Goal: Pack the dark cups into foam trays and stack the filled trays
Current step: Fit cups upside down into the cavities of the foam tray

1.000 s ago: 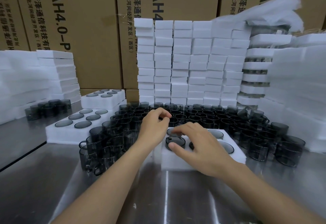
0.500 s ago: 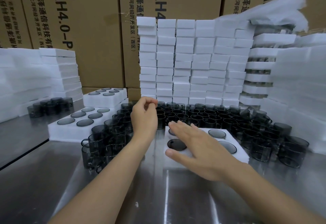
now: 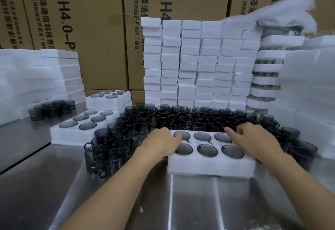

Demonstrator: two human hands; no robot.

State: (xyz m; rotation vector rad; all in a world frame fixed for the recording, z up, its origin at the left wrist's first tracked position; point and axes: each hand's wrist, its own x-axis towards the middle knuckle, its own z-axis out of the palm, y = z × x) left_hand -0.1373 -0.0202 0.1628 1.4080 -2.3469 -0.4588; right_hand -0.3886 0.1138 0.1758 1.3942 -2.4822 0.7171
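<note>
A white foam tray point(image 3: 210, 166) lies on the steel table in front of me, with dark cups point(image 3: 206, 150) filling all its round pockets. My left hand point(image 3: 161, 142) holds the tray's left end, fingertips on the far-left cup. My right hand point(image 3: 257, 139) holds the right end, fingers curled over the far right corner. A dense crowd of loose dark cups point(image 3: 181, 117) stands just behind and to the left of the tray.
Two filled trays point(image 3: 72, 133) point(image 3: 108, 101) sit at the left, one behind the other. A wall of stacked foam blocks point(image 3: 199, 63) rises behind the cups, with more foam stacks left point(image 3: 59, 74) and right point(image 3: 308, 85). Cardboard boxes point(image 3: 90, 30) close the back.
My left hand came down from above the loose cups onto the tray's left end. My right hand slid from the tray's middle to its right end. The tray now sits squarer to me.
</note>
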